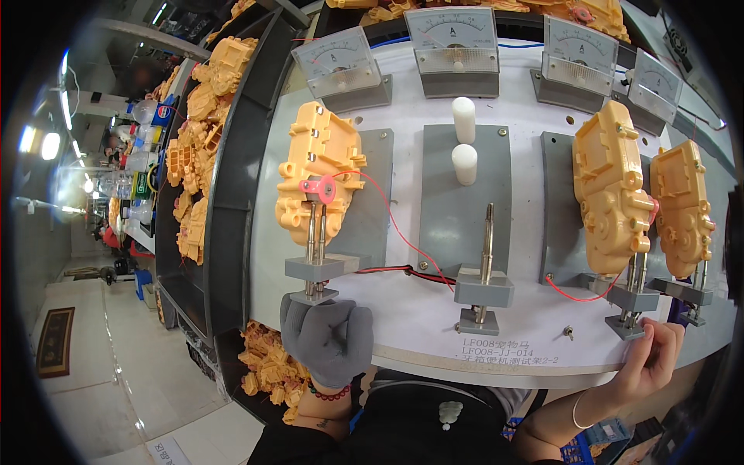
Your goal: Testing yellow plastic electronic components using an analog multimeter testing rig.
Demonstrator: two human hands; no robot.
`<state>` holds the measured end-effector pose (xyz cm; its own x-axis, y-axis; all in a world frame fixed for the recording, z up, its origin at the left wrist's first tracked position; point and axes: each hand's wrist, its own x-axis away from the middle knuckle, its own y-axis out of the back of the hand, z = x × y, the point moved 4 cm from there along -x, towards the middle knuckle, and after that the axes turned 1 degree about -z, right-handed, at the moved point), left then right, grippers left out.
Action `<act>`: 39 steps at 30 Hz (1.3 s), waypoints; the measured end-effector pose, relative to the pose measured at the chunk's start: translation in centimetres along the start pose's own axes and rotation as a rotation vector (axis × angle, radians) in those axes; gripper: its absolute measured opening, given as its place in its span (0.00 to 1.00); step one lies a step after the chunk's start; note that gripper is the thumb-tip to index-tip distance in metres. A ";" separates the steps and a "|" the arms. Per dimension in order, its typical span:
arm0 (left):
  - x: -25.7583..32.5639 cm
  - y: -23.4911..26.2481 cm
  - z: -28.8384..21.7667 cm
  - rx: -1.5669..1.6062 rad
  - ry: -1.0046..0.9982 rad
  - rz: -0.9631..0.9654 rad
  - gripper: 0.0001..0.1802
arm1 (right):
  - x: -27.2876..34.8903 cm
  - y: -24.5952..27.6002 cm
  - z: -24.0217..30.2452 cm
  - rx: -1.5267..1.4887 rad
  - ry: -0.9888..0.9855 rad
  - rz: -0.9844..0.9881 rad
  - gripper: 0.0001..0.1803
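My left hand (328,341), in a grey glove, has its fingers curled at the lower plate (312,297) of the left test fixture. Above it, a yellow plastic gearbox housing (316,139) with a pink round part stands on that fixture, two metal pins reaching up to it. My bare right hand (656,355) grips the edge of the lower plate (625,325) on another fixture, its fingertips pressed together. That fixture carries a second yellow gearbox housing (608,178). Between them, a fixture with two white posts (464,163) and upright pins (487,240) bears no housing.
Several analog meters (452,50) line the back of the bench. Another yellow housing (682,209) stands at the far right. A black tray (221,240) of housings lies left, and more housings (271,364) are heaped below it. Red wires (391,213) cross the white bench top.
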<state>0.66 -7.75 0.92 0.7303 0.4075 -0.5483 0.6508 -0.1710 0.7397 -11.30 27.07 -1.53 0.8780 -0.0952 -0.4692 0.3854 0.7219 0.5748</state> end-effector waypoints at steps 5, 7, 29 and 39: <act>0.1 0.0 0.2 -0.005 0.046 -0.003 0.06 | -0.1 0.1 -0.4 -0.061 0.124 -0.013 0.09; 0.1 0.0 0.2 -0.004 0.026 -0.008 0.06 | -0.2 0.0 -0.3 -0.067 0.122 -0.026 0.10; 0.3 -0.1 0.4 0.032 0.065 -0.019 0.05 | -0.3 0.0 0.0 -0.094 0.143 -0.064 0.14; 0.4 -0.1 0.6 0.066 0.045 -0.069 0.04 | -0.4 -0.2 0.2 -0.102 0.162 -0.081 0.16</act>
<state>1.04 -8.13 0.34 0.6740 0.4602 -0.5779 0.7127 -0.1994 0.6725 -11.69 26.86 -1.27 0.7852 -0.0503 -0.6172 0.4147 0.7829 0.4638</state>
